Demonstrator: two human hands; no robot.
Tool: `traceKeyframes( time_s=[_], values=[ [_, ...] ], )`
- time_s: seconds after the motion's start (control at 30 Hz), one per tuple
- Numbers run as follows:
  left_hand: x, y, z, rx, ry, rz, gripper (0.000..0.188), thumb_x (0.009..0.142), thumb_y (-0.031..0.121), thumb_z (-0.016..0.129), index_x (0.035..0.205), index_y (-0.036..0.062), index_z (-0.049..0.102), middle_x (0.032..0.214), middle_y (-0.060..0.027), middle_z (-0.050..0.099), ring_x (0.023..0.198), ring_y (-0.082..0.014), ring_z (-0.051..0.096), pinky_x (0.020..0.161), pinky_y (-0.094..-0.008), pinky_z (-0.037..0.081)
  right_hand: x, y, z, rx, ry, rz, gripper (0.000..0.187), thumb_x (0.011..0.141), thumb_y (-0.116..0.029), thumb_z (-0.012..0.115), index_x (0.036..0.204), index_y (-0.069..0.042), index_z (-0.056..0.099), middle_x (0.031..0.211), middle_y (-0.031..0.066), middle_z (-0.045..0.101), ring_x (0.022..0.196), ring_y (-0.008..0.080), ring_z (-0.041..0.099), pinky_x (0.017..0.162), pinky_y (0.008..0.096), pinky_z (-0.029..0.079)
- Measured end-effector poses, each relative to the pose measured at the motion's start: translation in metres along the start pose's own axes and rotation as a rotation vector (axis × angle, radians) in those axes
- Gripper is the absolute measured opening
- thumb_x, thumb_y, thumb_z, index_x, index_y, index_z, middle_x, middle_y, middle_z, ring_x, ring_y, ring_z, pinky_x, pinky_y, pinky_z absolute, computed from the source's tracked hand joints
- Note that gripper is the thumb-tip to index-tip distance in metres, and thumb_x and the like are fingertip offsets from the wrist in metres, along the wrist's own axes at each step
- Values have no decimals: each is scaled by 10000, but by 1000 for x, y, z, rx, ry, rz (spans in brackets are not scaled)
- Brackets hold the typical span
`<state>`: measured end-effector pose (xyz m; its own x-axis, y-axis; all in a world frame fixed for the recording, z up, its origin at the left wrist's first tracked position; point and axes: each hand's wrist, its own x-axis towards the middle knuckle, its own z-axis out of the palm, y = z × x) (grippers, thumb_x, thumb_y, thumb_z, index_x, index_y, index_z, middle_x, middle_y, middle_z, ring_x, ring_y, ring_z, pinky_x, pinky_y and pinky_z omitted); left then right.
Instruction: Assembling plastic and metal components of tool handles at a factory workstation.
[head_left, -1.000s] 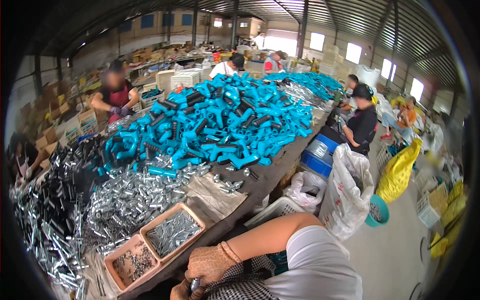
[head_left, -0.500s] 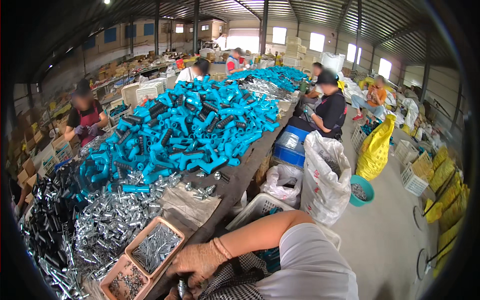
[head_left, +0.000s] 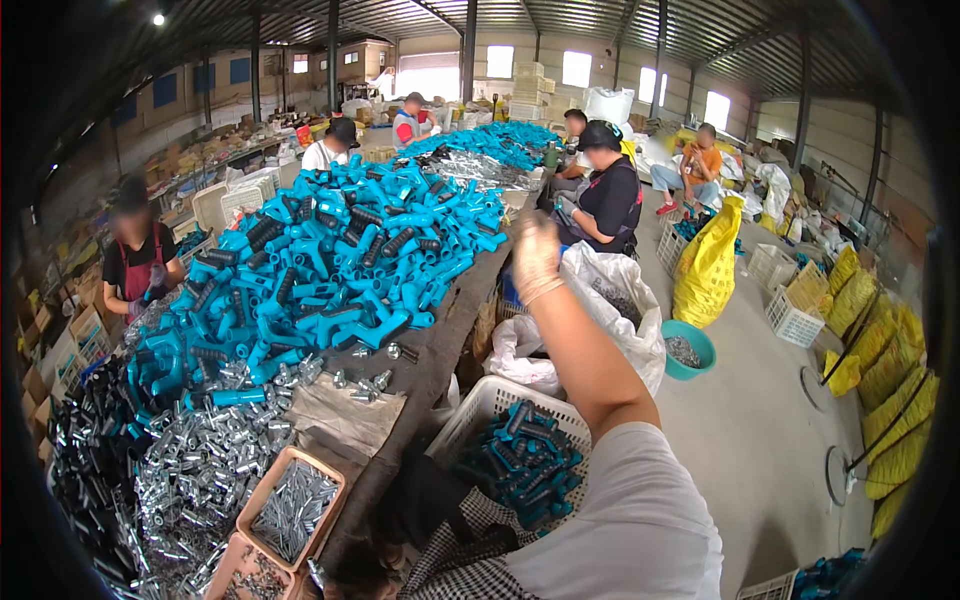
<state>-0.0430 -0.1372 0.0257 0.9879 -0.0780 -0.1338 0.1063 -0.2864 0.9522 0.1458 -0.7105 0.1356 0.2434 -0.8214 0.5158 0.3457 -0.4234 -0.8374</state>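
Note:
My right arm stretches away over the white sacks, and my gloved right hand [head_left: 537, 250] is smeared by motion; whether it holds anything is not visible. Low at the bottom edge, my left hand [head_left: 362, 572] lies in shadow, its fingers mostly hidden. A small metal piece [head_left: 316, 573] shows close beside it. Near that hand are a pink tray of slim metal pins [head_left: 252, 515] and another pink tray with small hardware [head_left: 222, 575]. Loose metal fittings [head_left: 205, 470] spread beyond them. Blue plastic handles [head_left: 340, 255], some with black grips, form a big heap on the table.
Below my arm stands a white crate [head_left: 465, 410] holding blue-and-black handles. A white sack [head_left: 645, 345], a teal basin [head_left: 700, 365] and a yellow sack [head_left: 708, 280] stand to its right. Several co-workers sit around the table, one in black [head_left: 610, 205] nearest beyond my hand.
My right hand has swung from beside the pink trays up and away, over the sacks. The crate of handles has come into fuller view. The whole view has shifted right.

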Motion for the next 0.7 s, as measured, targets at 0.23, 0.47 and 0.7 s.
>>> traceKeyframes(
  time_s=[0.23,0.47,0.7],
  values=[
    [1,-20,5,-42,24,77,464,1040,387,515,1300,3,521,679,-46,575,551,-120,497,493,-295,405,-68,-24,58,-33,-419,-192,497,927,-380,631,1246,0,592,1150,205,661,1012,320,650,897,427,501],
    [2,-64,3,-279,-99,63,421,1038,322,550,1338,32,496,698,-18,575,545,-87,465,477,-244,387,-335,-132,78,-100,-2092,-684,562,870,-396,665,1267,-9,569,1050,291,654,968,441,654,828,513,529],
    [-10,-45,-8,-238,-286,-69,453,980,373,652,1286,48,577,794,21,599,626,-67,485,523,-226,371,-406,-118,50,191,-2180,-649,407,806,-335,671,853,70,665,746,277,651,750,461,658,670,505,537]
  ],
)
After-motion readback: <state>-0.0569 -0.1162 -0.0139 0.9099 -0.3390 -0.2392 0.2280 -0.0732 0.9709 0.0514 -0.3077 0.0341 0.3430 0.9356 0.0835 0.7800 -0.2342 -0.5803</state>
